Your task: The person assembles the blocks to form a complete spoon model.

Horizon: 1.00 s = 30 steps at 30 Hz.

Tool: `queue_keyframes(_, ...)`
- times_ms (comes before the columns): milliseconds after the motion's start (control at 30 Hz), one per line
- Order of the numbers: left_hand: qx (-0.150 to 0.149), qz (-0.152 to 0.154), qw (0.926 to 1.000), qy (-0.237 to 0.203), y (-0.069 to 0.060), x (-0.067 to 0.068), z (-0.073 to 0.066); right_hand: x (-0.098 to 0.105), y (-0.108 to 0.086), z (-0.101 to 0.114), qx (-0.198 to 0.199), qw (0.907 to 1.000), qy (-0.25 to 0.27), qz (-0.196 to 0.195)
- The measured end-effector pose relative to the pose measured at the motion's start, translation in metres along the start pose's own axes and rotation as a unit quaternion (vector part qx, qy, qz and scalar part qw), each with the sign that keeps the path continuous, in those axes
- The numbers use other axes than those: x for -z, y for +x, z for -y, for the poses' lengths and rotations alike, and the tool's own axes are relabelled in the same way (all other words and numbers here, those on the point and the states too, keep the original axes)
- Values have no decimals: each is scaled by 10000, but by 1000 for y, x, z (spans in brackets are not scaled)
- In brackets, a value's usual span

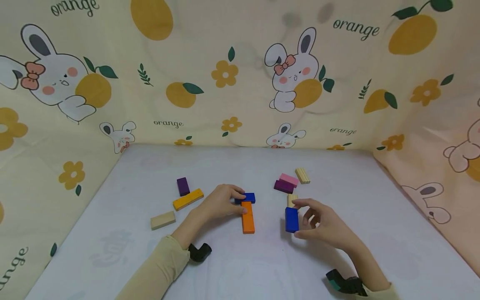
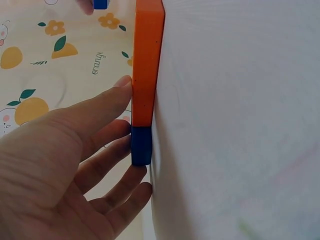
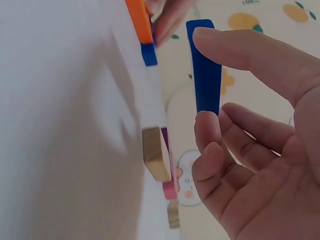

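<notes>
My right hand [image 1: 325, 225] pinches a blue block [image 1: 291, 220] at its two ends, thumb on one end and fingertips on the other. The right wrist view shows this blue block [image 3: 205, 70] raised off the white surface. My left hand [image 1: 221, 203] touches an orange block [image 1: 248, 218] and another blue block [image 1: 250, 197], which lies across its far end. In the left wrist view, the thumb rests on the orange block [image 2: 146, 65] while fingertips touch the blue block [image 2: 141, 145]. Just beyond the right hand lies a natural wood block [image 1: 291, 200], partly hidden.
On the left lie a purple block [image 1: 183, 186], a yellow block [image 1: 188, 199] and a plain wood block [image 1: 163, 220]. Farther right are a dark purple block [image 1: 283, 186], a pink block [image 1: 289, 180] and a ridged wood block [image 1: 302, 176]. A printed cloth [image 1: 247, 96] stands behind.
</notes>
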<state>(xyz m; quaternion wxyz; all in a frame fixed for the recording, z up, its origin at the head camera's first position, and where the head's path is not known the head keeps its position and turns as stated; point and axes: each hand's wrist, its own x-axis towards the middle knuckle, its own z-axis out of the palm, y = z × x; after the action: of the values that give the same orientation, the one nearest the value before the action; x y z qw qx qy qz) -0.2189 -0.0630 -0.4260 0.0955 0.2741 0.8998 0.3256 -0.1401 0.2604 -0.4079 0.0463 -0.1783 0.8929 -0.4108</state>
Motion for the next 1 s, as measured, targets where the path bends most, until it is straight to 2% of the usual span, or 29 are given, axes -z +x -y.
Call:
queue_keyframes(167,-21,-2,10000,6,-1,1,0,-13,3,10,-202,9997,64,134)
queue_keyframes(300,-30,-2,10000,-1,-1,1,0,-27,6,21,-323,9983,172,462)
queue_keyframes(467,-56,-15,10000,36,-1,1,0,-43,9,34,-179,9945,305,981)
queue_keyframes(633,-12,-26,10000,44,0,0,2,-55,11,38,-89,9907,390,1297)
queue_keyframes(900,49,0,10000,74,2,-2,1,-66,11,38,126,9900,361,1356)
queue_keyframes(1000,47,-9,10000,85,2,-2,1,-68,12,39,179,9888,516,1388)
